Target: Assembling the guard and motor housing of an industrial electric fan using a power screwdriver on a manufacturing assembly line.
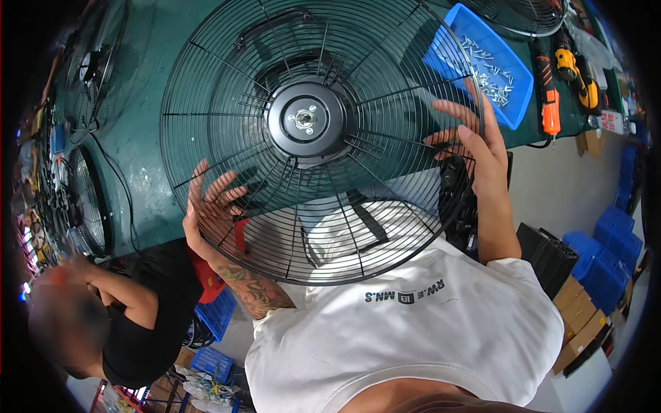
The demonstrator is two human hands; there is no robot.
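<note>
A large round black wire fan guard (323,256) spans the middle of the view, with a black motor (305,125) at its centre. The motor's metal shaft points up toward me. My left hand (210,203) grips the guard's lower left rim, its fingers showing through the wires from underneath. On the right side, my right hand (478,141) holds the opposite rim, fingers under the wires and thumb near the edge. The guard's near part overhangs the table edge, in front of my white shirt. What supports its far part cannot be made out.
The green table (148,138) carries a blue bin (513,82) of screws beside the guard. An orange electric screwdriver (549,103) and yellow drills (566,62) lie at right. Other fan guards (88,199) stand at left, near a person in black (148,323). Blue crates (606,248) are stacked at lower right.
</note>
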